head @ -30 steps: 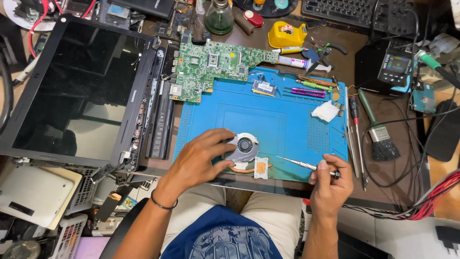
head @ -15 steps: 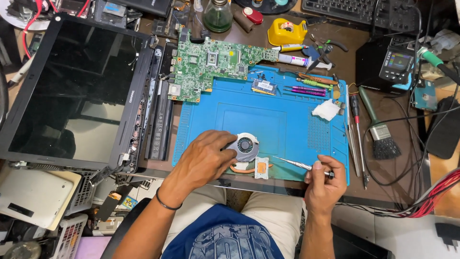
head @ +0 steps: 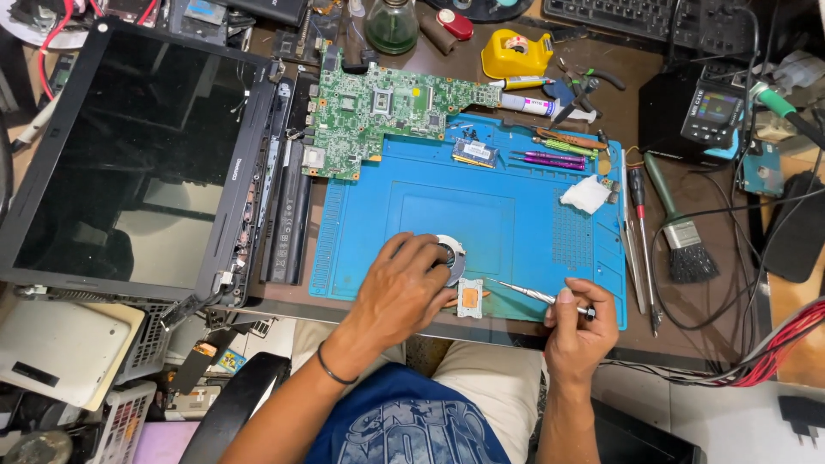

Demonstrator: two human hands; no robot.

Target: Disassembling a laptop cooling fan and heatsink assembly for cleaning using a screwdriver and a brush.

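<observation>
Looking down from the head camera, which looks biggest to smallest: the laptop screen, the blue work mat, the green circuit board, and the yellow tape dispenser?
1. Laptop screen, though it lies close in area to the mat.
2. Blue work mat, a near second.
3. Green circuit board, clearly smaller.
4. Yellow tape dispenser, smallest, though it sits farthest from the camera.

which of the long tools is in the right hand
The silver tweezers at the mat's front edge, pinched in the right hand; the screwdrivers lie untouched right of the mat.
</observation>
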